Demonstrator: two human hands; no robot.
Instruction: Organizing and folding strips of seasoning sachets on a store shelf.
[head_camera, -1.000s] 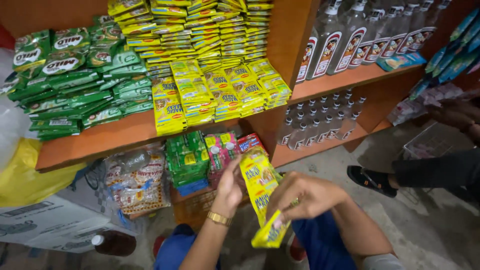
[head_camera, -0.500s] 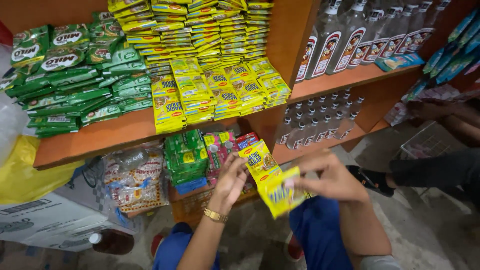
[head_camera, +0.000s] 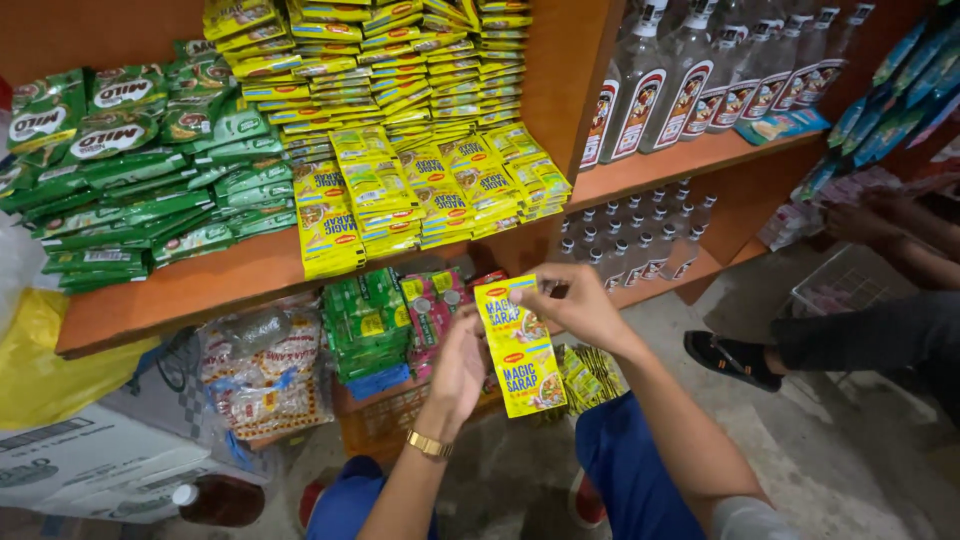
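Note:
My right hand (head_camera: 580, 305) pinches the top of a strip of yellow seasoning sachets (head_camera: 520, 350), which hangs down in front of the lower shelf. My left hand (head_camera: 458, 365), with a gold watch at the wrist, rests against the strip's left side with fingers loosely spread. More yellow sachets (head_camera: 585, 375) hang folded behind, under my right forearm. Just above, stacks of the same yellow sachets (head_camera: 430, 190) fill the orange wooden shelf (head_camera: 200, 295).
Green drink-powder packs (head_camera: 120, 170) lie left on the shelf. Clear bottles (head_camera: 690, 80) stand on the right shelf, small bottles (head_camera: 640, 235) beneath. Green and pink packs (head_camera: 390, 320) sit in an orange crate. A yellow bag (head_camera: 40, 370), a box and another person's foot (head_camera: 730, 360) are nearby.
The sachet strip has been unfolded and raised; my right hand moved up to its top edge, and my left hand shifted alongside it.

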